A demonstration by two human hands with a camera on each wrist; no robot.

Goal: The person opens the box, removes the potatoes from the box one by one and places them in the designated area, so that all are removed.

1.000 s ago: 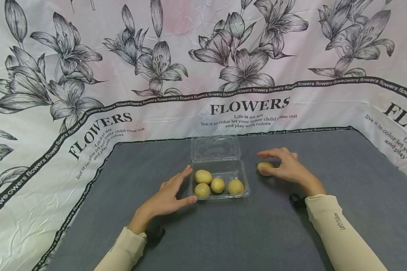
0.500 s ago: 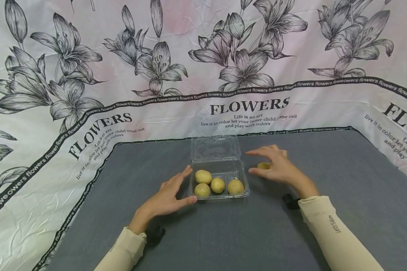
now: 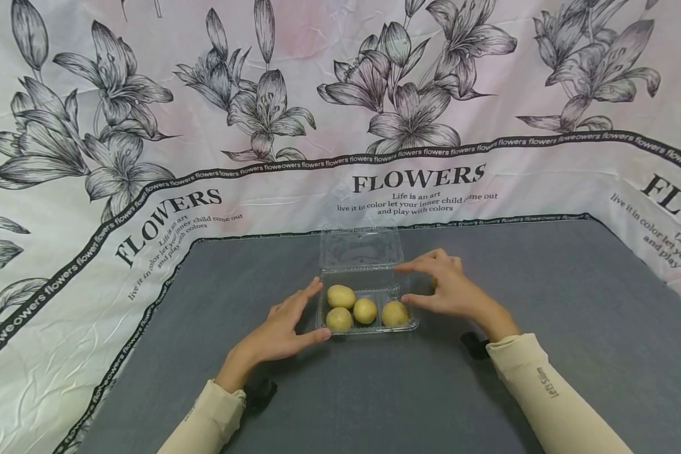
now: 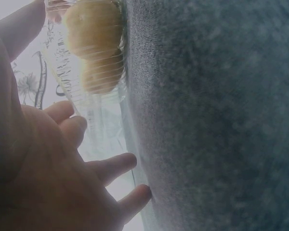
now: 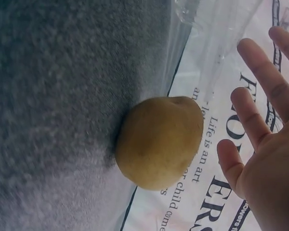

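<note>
A clear plastic clamshell container (image 3: 369, 278) stands on the grey cloth with its lid (image 3: 360, 249) raised at the back. Three potatoes (image 3: 340, 296) sit left of its divider; a single potato (image 3: 395, 313) lies on the right. My left hand (image 3: 280, 328) is at the container's left side, thumb and fingers spread along the wall. At the right side is my right hand (image 3: 454, 290), fingers extended, thumb and index fingertips overlapping the rim. Another potato (image 5: 159, 143) rests on the cloth beside the right hand, mostly hidden behind it in the head view.
Grey cloth (image 3: 363, 391) covers the tabletop around the container. A white curtain (image 3: 295, 195) printed with flowers and lettering hangs behind and along both sides. Each wrist wears a small black camera (image 3: 261, 394).
The right hand has moved left, away from the loose potato, to the container's right edge. The left hand, container and potatoes have stayed in place.
</note>
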